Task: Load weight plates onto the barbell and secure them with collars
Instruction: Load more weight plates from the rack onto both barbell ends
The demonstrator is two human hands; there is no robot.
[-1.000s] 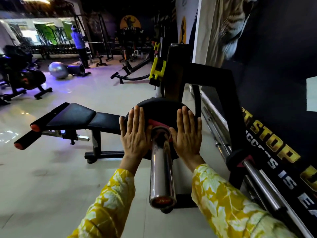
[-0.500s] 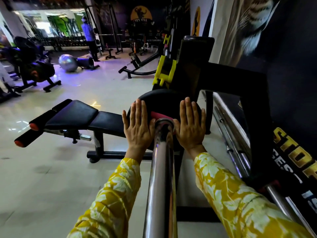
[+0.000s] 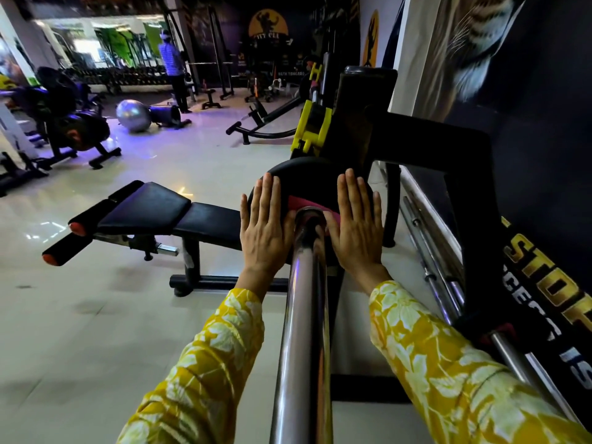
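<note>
A chrome barbell sleeve [image 3: 304, 315] runs away from me up the middle of the view. A black weight plate [image 3: 307, 176] with a red centre ring [image 3: 299, 201] sits on it, far along the sleeve. My left hand [image 3: 264, 225] lies flat on the plate's face left of the sleeve, fingers straight and pointing up. My right hand [image 3: 355, 225] lies flat on the plate right of the sleeve in the same way. Neither hand grips anything. No collar shows on the sleeve.
A black rack upright [image 3: 362, 123] with a yellow hook [image 3: 312, 129] stands behind the plate. A black bench [image 3: 166, 213] is at the left. Spare bars [image 3: 429, 251] lie along the right wall. A silver ball [image 3: 133, 115] and a person [image 3: 173, 72] are far back.
The plate with both flat hands on it has slid further along the sleeve, away from me. The sleeve's near end has dropped out of view.
</note>
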